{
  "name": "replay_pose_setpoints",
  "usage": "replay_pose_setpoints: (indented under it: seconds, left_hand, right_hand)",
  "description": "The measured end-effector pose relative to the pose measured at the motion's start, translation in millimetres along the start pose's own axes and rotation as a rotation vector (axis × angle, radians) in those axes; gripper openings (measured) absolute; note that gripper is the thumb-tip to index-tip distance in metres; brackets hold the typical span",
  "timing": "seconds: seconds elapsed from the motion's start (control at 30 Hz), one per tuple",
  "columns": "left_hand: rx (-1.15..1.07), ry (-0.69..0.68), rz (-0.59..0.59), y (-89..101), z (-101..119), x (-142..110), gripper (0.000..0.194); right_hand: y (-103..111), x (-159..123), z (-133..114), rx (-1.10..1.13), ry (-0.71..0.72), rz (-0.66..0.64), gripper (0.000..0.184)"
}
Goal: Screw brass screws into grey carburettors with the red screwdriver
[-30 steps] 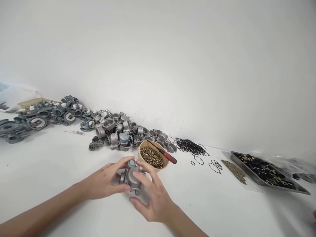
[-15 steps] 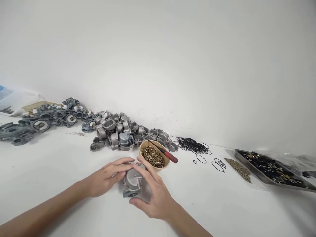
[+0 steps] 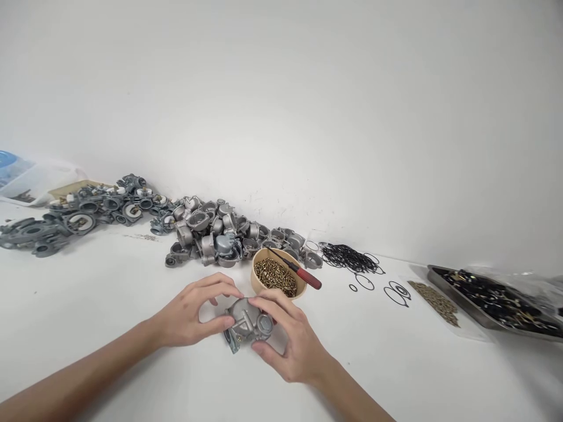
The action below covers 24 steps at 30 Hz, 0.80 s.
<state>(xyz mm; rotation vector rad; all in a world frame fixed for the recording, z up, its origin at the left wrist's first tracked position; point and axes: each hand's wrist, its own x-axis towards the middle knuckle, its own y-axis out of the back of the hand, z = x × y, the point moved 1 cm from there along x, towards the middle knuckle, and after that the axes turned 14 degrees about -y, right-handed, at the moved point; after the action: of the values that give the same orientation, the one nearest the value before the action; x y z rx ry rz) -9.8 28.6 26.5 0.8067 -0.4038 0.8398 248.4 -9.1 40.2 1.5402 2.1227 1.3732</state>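
Note:
A grey metal carburetor (image 3: pixel 247 321) sits on the white table right in front of me, its rounded float bowl facing up. My left hand (image 3: pixel 193 310) grips it from the left, thumb and fingertips on the bowl's edge. From the other side my right hand (image 3: pixel 290 334) curls round it, fingertips on top and thumb near the lower edge. Just beyond, a cardboard bowl (image 3: pixel 300 291) holds many small brass-coloured screws (image 3: pixel 275 276). A screwdriver (image 3: pixel 308 278) with a red handle lies across the bowl's rim.
Behind the bowl lies a heap of metal float bowls (image 3: pixel 206 234). Carburetor bodies (image 3: pixel 88 214) with white floats are piled at the left, near a plastic bin (image 3: pixel 48 179). To the right are black rubber rings (image 3: pixel 352 259), small brass-coloured parts (image 3: pixel 435 303) and a metal tray (image 3: pixel 479 316).
The carburetor has been turned between my hands, so its side boss now points right. My left thumb and fingers have spread wider around it. The view has shifted slightly left.

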Motion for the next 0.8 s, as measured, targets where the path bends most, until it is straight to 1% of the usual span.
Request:
replay_pose_setpoints:
  seconds: [0.13, 0.2, 0.3, 0.4, 0.47, 0.53, 0.7, 0.8]
  left_hand:
    - [0.010, -0.079, 0.007, 0.9, -5.1, -2.1, 0.041]
    - [0.021, -0.099, 0.010, 0.9, -6.8, -2.4, 0.040]
    - [0.052, -0.073, 0.052, -0.4, -7.8, -2.0, 0.032]
    - [0.093, -0.052, 0.126, -1.7, -8.4, -1.4, 0.021]
    - [0.104, -0.058, 0.162, -2.0, -9.5, -1.0, 0.018]
    - [0.102, -0.062, 0.169, -2.0, -11.1, -0.8, 0.019]
    - [0.103, -0.065, 0.175, -1.0, -13.5, -1.2, 0.028]
    - [0.077, -0.052, 0.166, 0.7, -10.9, -1.8, 0.027]
  right_hand:
    - [-0.2, 0.2, -1.4, -0.034, -0.012, -0.004, 0.055]
    - [-0.5, -0.2, -0.2, -0.035, -0.013, 0.006, 0.055]
    - [0.7, -0.5, 2.8, -0.005, 0.026, 0.028, 0.054]
    - [4.0, -0.3, 5.1, 0.041, 0.094, 0.061, 0.043]
    - [5.5, -0.3, 5.0, 0.046, 0.123, 0.076, 0.034]
    - [5.4, -0.6, 3.8, 0.026, 0.126, 0.079, 0.031]
    - [0.5, -2.3, 0.6, -0.024, 0.122, 0.055, 0.034]
    - [-1.4, -2.9, 1.2, -0.055, 0.110, 0.053, 0.034]
